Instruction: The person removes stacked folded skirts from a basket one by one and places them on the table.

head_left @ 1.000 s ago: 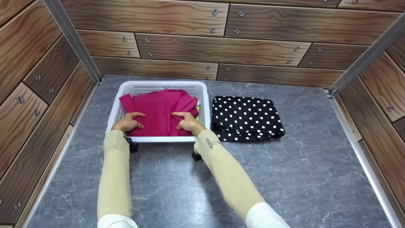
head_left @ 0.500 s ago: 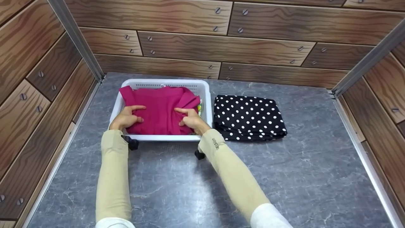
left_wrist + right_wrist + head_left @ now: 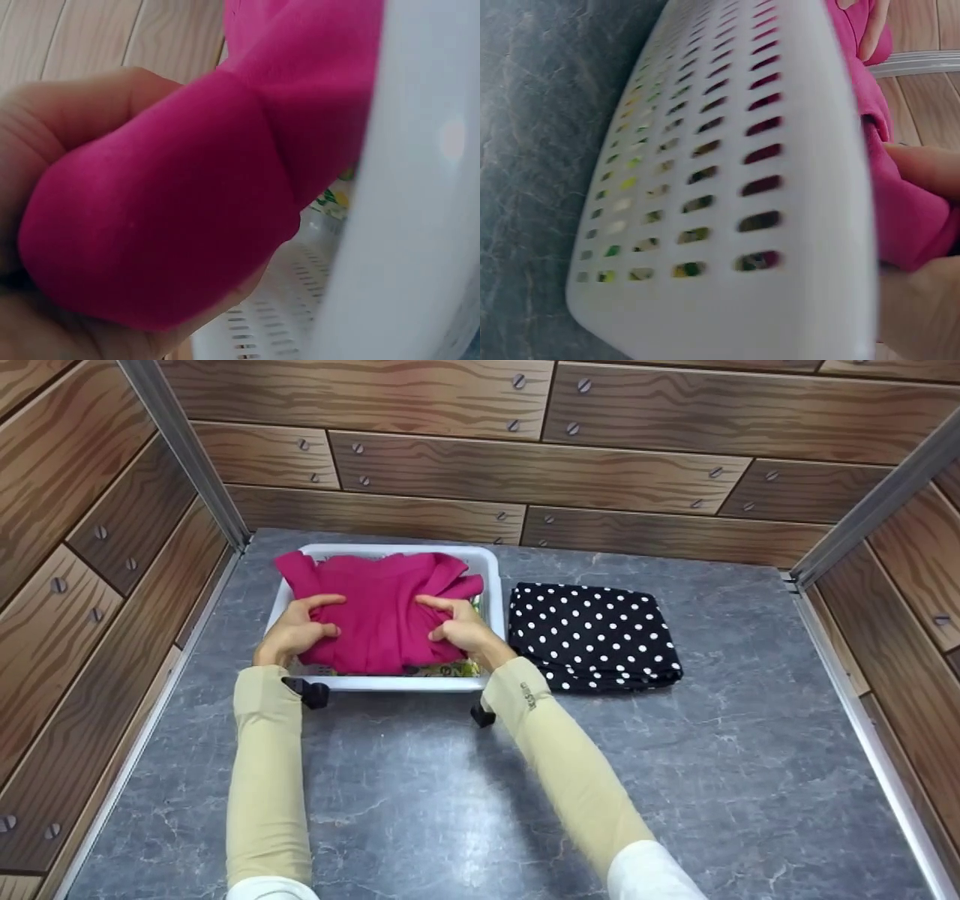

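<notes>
A folded magenta garment (image 3: 379, 611) is held over the white plastic basket (image 3: 405, 684). My left hand (image 3: 296, 631) grips its left side, thumb on top. On the opposite side, my right hand (image 3: 463, 628) holds it likewise. The left wrist view shows cloth (image 3: 165, 217) bunched between thumb and fingers, above the basket's slotted wall. In the right wrist view, the garment (image 3: 915, 221) rises past the rim, with my right hand (image 3: 922, 307) around its edge. Beneath it, a green and yellow patterned item (image 3: 450, 669) lies in the basket.
A folded black cloth with white polka dots (image 3: 592, 637) lies on the grey marbled surface (image 3: 405, 795), close to the basket's right side. Wood-patterned panels (image 3: 450, 465) stand at the back and both sides, with metal posts (image 3: 199, 457) in the corners.
Both hands have lifted the magenta garment up from inside the basket. Its lower edge has come away from the front rim, exposing more of the patterned item. The head view has shifted slightly.
</notes>
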